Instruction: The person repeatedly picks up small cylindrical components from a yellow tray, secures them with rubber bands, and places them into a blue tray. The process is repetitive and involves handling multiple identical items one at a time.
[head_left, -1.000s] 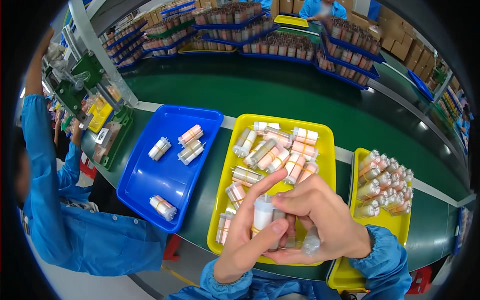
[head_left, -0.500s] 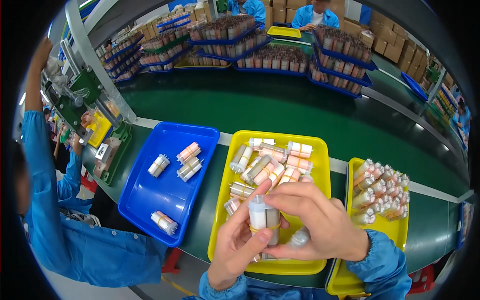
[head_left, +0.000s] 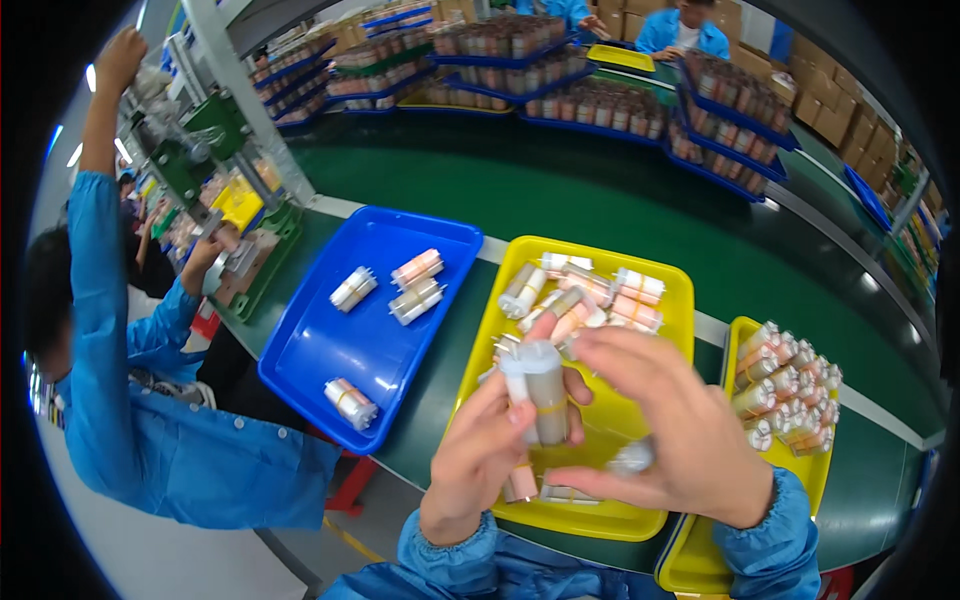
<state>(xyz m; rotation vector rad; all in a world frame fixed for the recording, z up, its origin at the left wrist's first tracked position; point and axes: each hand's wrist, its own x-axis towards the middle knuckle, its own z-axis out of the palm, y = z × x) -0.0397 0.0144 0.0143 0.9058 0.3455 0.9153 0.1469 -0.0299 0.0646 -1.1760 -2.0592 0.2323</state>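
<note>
My left hand (head_left: 478,440) is closed around an upright bundle of white and grey cylinders (head_left: 546,400), topped by a translucent plastic cap and banded in yellow. To its right, my right hand (head_left: 680,430) has thumb and fingers spread apart, blurred by motion and off the bundle. A clear, shiny plastic piece (head_left: 630,457) shows by its palm; whether the hand grips it, I cannot tell. Beneath both hands lies a yellow tray (head_left: 680,350) of loose pink, white and grey banded bundles (head_left: 572,310).
On the left stands a blue tray (head_left: 310,360) with several bundles. A second yellow tray (head_left: 700,560) at right carries a stacked block of bundles (head_left: 790,385). A co-worker (head_left: 190,440) sits left at a green press (head_left: 215,130). Loaded blue trays (head_left: 520,60) are stacked across the green surface.
My right hand has come away from the bundle's cap, its fingers opening to the right. The left hand still holds the bundle. The whole view has shifted, so the trays appear farther right and higher.
</note>
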